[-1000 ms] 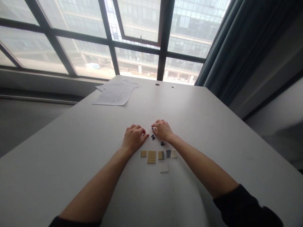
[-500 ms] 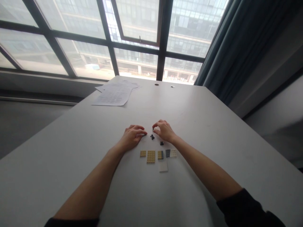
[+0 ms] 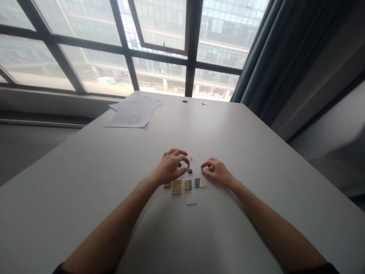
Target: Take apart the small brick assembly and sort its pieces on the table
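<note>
Fingers [image 3: 182, 157] of left hand [image 3: 170, 168] just beside dark brick [image 3: 189, 171].

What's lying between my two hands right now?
In the head view, one small dark brick lies between the left hand and the right hand. A row of plates sits just nearer.
</note>
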`<state>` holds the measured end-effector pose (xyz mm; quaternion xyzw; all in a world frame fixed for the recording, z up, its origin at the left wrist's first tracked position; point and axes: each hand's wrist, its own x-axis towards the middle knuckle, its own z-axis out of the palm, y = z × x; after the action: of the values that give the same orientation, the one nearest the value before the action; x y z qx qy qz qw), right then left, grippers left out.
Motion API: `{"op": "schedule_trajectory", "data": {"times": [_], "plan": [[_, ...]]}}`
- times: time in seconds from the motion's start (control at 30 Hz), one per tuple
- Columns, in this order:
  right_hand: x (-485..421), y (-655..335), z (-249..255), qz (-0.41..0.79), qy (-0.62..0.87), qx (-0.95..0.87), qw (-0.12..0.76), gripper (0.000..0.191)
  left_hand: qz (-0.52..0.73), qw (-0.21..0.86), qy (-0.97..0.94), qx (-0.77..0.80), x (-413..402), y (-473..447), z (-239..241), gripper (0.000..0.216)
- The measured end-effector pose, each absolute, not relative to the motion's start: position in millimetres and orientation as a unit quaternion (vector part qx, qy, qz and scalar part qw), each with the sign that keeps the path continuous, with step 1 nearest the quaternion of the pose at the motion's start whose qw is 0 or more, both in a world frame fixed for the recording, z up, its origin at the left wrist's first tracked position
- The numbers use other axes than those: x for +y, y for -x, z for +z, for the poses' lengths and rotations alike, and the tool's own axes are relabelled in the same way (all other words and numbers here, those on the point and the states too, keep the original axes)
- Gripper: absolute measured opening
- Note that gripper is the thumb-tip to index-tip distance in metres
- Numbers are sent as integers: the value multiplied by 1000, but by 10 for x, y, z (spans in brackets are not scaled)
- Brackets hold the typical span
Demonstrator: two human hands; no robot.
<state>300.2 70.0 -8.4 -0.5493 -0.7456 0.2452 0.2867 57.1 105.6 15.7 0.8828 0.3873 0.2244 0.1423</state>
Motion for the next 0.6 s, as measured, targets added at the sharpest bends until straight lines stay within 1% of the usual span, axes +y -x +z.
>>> {"op": "schedule_trajectory", "data": {"times": [0.1,0.2,0.47,0.6], "plan": [[693,-2965,-102,255,563,-732,287,19,202,126,-904,355,971,-824,204,14],[701,-2915,-103,254,575,-723,286,21,189,114,-907,360,988,-940,158,15],[696,-2885,-120,245,578,-728,276,24,146,127,-909,370,1055,-908,18,18],[695,-2892,-141,241,571,-731,284,19,154,133,-908,367,1040,-882,21,18]]}}
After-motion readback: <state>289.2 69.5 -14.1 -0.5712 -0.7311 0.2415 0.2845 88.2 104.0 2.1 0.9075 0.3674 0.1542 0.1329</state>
